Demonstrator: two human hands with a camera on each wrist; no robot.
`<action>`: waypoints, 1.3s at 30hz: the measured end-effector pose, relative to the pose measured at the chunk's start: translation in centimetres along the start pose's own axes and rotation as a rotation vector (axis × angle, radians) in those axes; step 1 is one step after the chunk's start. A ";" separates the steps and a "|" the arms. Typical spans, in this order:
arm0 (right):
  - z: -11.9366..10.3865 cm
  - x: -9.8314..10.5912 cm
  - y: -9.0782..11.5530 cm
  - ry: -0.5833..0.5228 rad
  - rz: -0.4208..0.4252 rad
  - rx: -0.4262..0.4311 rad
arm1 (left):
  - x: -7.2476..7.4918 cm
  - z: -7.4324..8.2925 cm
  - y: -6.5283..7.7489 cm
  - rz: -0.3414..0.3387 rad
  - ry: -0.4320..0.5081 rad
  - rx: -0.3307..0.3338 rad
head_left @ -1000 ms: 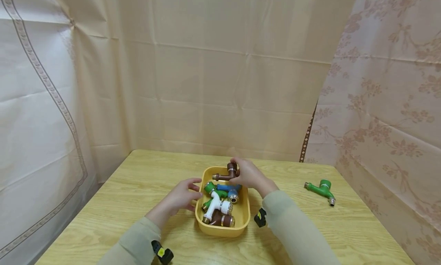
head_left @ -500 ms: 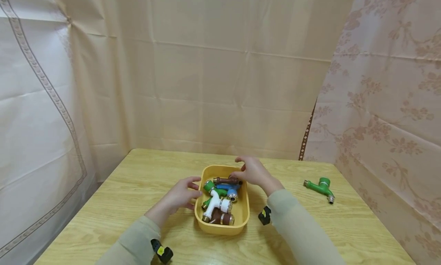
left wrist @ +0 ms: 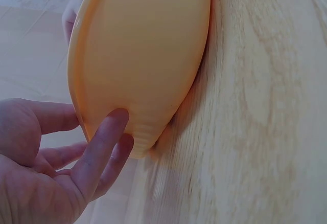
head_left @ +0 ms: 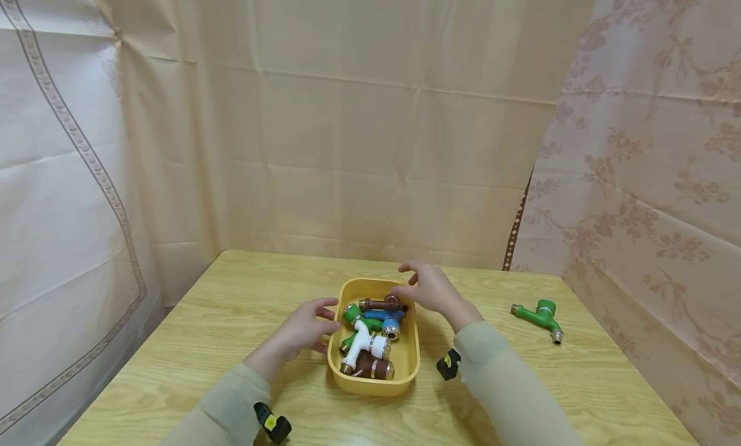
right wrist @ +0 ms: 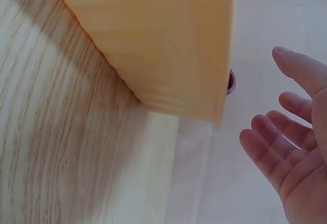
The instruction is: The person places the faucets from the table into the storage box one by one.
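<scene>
A yellow plastic tray [head_left: 375, 388] stands on the table with several water taps lying in it. At its back end lies a brown tap [head_left: 379, 304], with a blue tap [head_left: 391, 328] just in front. Nearer the front are a green tap [head_left: 351, 313], a white tap [head_left: 360, 346] and another brown tap [head_left: 373, 367]. My left hand [head_left: 303, 330] rests its fairly straight fingers against the tray's left wall [left wrist: 138, 65]. Beside the back right rim, my right hand [head_left: 431, 290] is spread and holds nothing; the right wrist view shows it apart from the tray [right wrist: 168, 45].
Another green tap [head_left: 535, 317] lies on the wooden table [head_left: 243, 285] to the right. Light curtains [head_left: 370, 124] hang behind the table and on both sides. A black wrist camera [head_left: 272, 423] is strapped to each sleeve.
My right hand has lowered the back brown tap into the tray, let it go and drawn back slightly to the right. My left hand has stayed at the tray's side.
</scene>
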State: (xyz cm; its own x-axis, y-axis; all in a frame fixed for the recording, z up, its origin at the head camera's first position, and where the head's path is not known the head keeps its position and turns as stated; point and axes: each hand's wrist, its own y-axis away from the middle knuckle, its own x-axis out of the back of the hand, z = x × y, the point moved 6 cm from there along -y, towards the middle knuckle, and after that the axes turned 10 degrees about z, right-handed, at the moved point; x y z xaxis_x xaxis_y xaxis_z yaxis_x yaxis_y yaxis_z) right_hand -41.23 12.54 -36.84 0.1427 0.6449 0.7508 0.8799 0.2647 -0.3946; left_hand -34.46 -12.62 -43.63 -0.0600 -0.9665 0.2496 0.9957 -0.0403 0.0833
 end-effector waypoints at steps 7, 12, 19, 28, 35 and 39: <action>0.4 1.2 0.2 -0.020 0.035 0.012 | -0.1 0.1 0.1 0.000 -0.006 0.003; 0.8 2.4 0.2 -0.016 0.064 0.018 | 0.0 0.1 0.0 0.001 -0.002 0.003; 1.8 3.9 0.6 -0.025 0.086 -0.020 | 0.0 0.1 0.1 -0.001 -0.004 0.001; 3.5 5.9 1.5 -0.063 0.141 -0.054 | -0.1 0.1 0.0 -0.003 0.004 0.003; 5.3 7.5 2.3 -0.054 0.194 -0.082 | -0.1 0.2 0.2 -0.003 0.002 0.002; 6.4 8.2 2.9 -0.031 0.224 -0.111 | -0.1 0.3 0.2 -0.004 -0.005 0.003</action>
State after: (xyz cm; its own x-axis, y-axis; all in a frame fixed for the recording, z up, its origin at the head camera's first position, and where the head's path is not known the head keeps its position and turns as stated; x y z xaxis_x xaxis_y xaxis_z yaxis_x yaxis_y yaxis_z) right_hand -40.40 23.24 -35.21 0.3272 0.7009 0.6338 0.8725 0.0335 -0.4874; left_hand -34.24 -12.47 -43.40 -0.0642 -0.9651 0.2539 0.9953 -0.0434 0.0869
